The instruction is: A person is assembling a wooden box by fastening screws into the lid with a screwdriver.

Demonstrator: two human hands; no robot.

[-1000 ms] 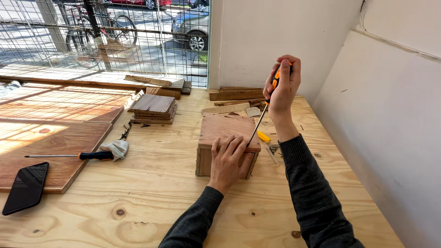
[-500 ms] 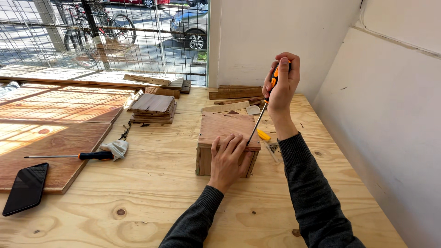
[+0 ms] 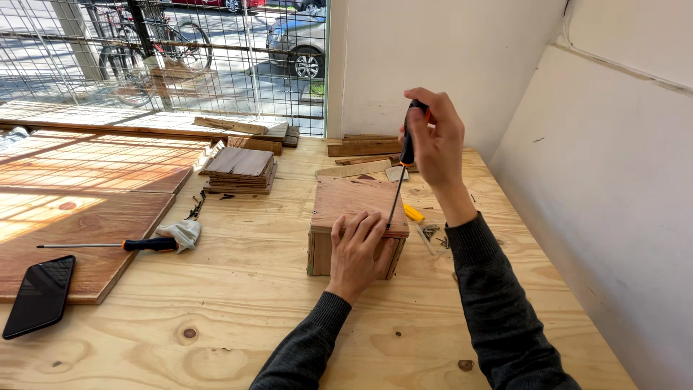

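My left hand lies flat, fingers spread forward; my right hand is raised, fist-closed grip, wrist bent.

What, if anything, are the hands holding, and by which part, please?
The right hand grips a screwdriver by its handle. The left hand presses on the wooden box, near the tip.

Left hand pressed flat on wooden box; right hand gripping screwdriver, tip at box's top edge, on plywood worktop.

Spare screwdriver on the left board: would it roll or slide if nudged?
The spare screwdriver would probably roll; shaft and handle look round. A crumpled cloth touches the handle end and may check it. Likely stiff, handle-heavy.
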